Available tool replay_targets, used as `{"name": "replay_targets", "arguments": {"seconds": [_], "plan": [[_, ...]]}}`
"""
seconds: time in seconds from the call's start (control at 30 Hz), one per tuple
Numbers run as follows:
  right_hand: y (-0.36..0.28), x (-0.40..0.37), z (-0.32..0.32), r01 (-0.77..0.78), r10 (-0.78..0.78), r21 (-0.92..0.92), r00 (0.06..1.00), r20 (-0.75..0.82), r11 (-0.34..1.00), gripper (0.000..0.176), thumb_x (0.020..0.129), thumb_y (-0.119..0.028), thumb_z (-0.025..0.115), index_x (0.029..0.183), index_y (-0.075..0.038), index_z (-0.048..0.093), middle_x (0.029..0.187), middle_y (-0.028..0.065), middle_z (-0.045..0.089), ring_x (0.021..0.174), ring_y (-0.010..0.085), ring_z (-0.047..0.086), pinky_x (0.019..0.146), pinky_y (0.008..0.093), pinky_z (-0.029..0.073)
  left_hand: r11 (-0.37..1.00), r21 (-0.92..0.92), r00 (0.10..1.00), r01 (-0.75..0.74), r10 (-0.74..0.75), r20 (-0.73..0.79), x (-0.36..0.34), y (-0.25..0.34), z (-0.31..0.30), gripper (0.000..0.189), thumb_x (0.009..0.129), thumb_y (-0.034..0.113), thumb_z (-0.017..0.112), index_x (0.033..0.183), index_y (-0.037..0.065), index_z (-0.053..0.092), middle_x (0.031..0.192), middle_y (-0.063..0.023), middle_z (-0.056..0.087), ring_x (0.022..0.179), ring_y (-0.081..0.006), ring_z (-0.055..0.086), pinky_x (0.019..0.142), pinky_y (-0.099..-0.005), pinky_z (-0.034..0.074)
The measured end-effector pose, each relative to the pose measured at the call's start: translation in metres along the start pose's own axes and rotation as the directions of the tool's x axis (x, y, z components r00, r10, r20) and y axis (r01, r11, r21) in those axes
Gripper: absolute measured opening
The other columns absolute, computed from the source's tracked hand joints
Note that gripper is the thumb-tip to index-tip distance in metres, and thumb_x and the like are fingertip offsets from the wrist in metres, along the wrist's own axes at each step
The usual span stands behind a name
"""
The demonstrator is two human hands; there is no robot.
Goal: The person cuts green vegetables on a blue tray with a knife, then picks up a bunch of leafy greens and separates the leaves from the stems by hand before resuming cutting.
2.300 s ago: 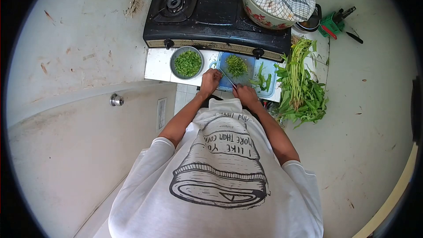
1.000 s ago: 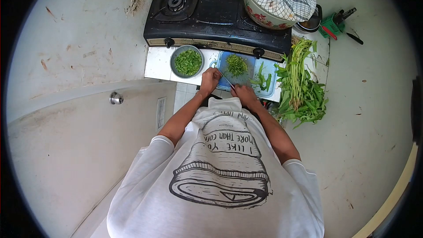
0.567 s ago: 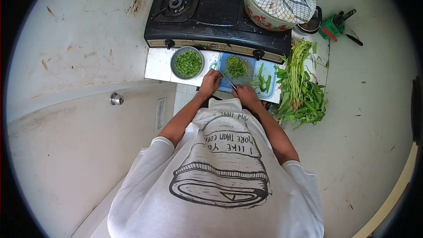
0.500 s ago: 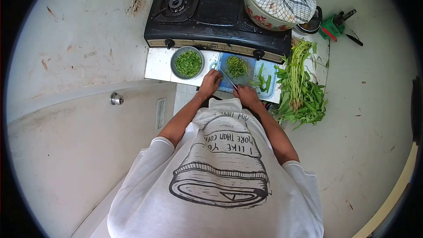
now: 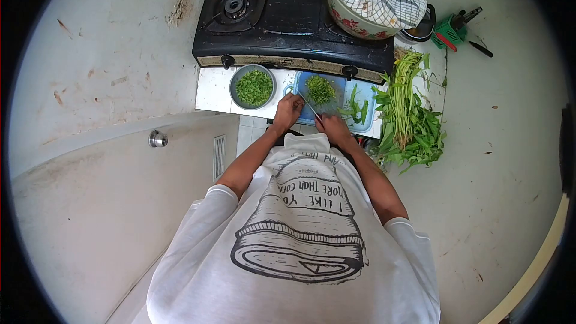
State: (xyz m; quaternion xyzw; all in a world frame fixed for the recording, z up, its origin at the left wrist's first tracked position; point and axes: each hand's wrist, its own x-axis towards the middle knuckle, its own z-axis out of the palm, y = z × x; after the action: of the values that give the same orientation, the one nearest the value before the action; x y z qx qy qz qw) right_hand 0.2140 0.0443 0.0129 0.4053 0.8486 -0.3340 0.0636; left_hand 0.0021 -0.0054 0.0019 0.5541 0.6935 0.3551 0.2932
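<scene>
My right hand (image 5: 334, 129) is closed around the handle of a knife (image 5: 308, 105), whose blade slants up and left over a blue cutting board (image 5: 362, 125). My left hand (image 5: 290, 109) is by the board's left edge, close to the blade's tip. Its fingers are curled together, and whatever is in them is hidden. A small heap of chopped greens (image 5: 320, 90) lies on the board just beyond the blade. Several loose green leaves (image 5: 356, 109) are on the board's right part. To the left of the board stands a grey bowl (image 5: 234, 96) with chopped greens in it.
A black gas stove (image 5: 288, 45) spans the back of the white counter (image 5: 210, 93). On its right sits a floral pot (image 5: 360, 27) under a checked cloth. A bunch of leafy greens (image 5: 411, 108) hangs over the counter's right side. A green basket (image 5: 453, 32) holds utensils.
The view has shifted slightly, so the stove and counter sit a little further left. Both hands, the knife and the greens keep nearly the same places.
</scene>
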Motion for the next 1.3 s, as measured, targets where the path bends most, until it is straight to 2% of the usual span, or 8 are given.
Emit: {"name": "replay_targets", "arguments": {"seconds": [0.1,0.4,0.53,0.63,0.73,0.83,1.03,1.3], "plan": [[-0.001,-0.001,0.0,0.024,-0.024,0.014,1.0,0.014,1.0,0.041,0.101,-0.037,0.055,0.101,0.003,0.065,0.082,0.031,0.069,0.078,0.0501,0.069,0.076,0.0578,0.056,1.0,-0.023,1.0,-0.006,0.006,-0.021,-0.003,-0.004,0.002,0.01,0.083,-0.003,0.069,0.092,0.0,0.069,0.089,-0.017,0.064,0.078,-0.0335,0.067,0.072,-0.0407,0.055],[-0.003,0.005,0.009,0.04,-0.039,-0.07,0.999,0.009,0.997,0.04,0.1,-0.035,0.053,0.097,0.001,0.07,0.089,0.0256,0.073,0.086,0.0427,0.072,0.081,0.0518,0.057,1.0,-0.021,1.0,0.001,-0.001,0.011,-0.003,-0.003,0.0,0.01,0.083,-0.003,0.07,0.093,0.0,0.07,0.089,-0.0174,0.063,0.078,-0.0352,0.066,0.072,-0.0424,0.054],[-0.006,0.007,0.006,0.025,-0.023,-0.059,0.999,0.03,0.998,0.039,0.099,-0.035,0.054,0.095,0.001,0.07,0.088,0.0252,0.073,0.085,0.0422,0.072,0.08,0.0521,0.058,0.998,-0.002,0.998,-0.059,0.059,-0.022,-0.005,-0.006,0.0,0.01,0.085,-0.002,0.069,0.094,0.0,0.07,0.089,-0.0175,0.063,0.078,-0.0353,0.066,0.072,-0.0422,0.054],[-0.001,0.004,0.004,0.025,-0.023,-0.072,1.0,0.021,0.997,0.039,0.099,-0.034,0.054,0.095,0.001,0.07,0.087,0.0248,0.073,0.083,0.042,0.072,0.079,0.0523,0.058,0.999,0.044,0.999,-0.033,0.033,0.009,-0.006,-0.003,-0.001,0.009,0.085,-0.002,0.07,0.094,0.0,0.07,0.089,-0.0173,0.064,0.078,-0.0352,0.067,0.073,-0.0416,0.055],[0.002,0.001,0.006,0.0,0.0,-0.069,1.0,0.003,0.998,0.038,0.099,-0.034,0.055,0.095,0.001,0.069,0.085,0.0243,0.073,0.081,0.0418,0.072,0.077,0.0523,0.058,0.999,-0.037,1.0,0.011,-0.012,-0.011,-0.004,-0.005,0.001,0.009,0.085,-0.002,0.07,0.094,0.0,0.07,0.089,-0.017,0.065,0.077,-0.0335,0.067,0.072,-0.0409,0.055],[-0.001,0.001,0.002,0.009,-0.01,-0.064,1.0,-0.008,0.998,0.038,0.099,-0.034,0.055,0.095,0.001,0.068,0.085,0.0243,0.073,0.08,0.0416,0.073,0.075,0.0522,0.058,1.0,-0.012,0.999,0.017,-0.017,-0.031,-0.004,-0.01,0.003,0.01,0.085,-0.001,0.072,0.094,0.001,0.071,0.086,-0.0139,0.068,0.075,-0.0269,0.067,0.07,-0.0378,0.055],[-0.003,-0.003,-0.001,0.065,-0.066,-0.068,0.998,-0.015,0.996,0.037,0.1,-0.033,0.054,0.095,0.001,0.067,0.084,0.025,0.072,0.08,0.0416,0.073,0.073,0.0525,0.058,0.999,0.039,1.0,-0.01,0.011,-0.015,-0.005,-0.012,0.002,0.007,0.084,0.0,0.072,0.091,0.001,0.072,0.085,-0.0148,0.067,0.075,-0.0278,0.068,0.069,-0.0385,0.055],[-0.004,0.0,0.004,0.042,-0.04,-0.079,0.999,0.029,0.996,0.039,0.101,-0.035,0.052,0.096,0.002,0.067,0.086,0.0249,0.073,0.082,0.0418,0.073,0.077,0.0534,0.057,1.0,0.0,1.0,-0.003,0.003,-0.022,-0.006,-0.007,0.0,0.007,0.083,-0.002,0.071,0.09,0.0,0.071,0.087,-0.0168,0.064,0.076,-0.0321,0.067,0.07,-0.0409,0.055]]}}
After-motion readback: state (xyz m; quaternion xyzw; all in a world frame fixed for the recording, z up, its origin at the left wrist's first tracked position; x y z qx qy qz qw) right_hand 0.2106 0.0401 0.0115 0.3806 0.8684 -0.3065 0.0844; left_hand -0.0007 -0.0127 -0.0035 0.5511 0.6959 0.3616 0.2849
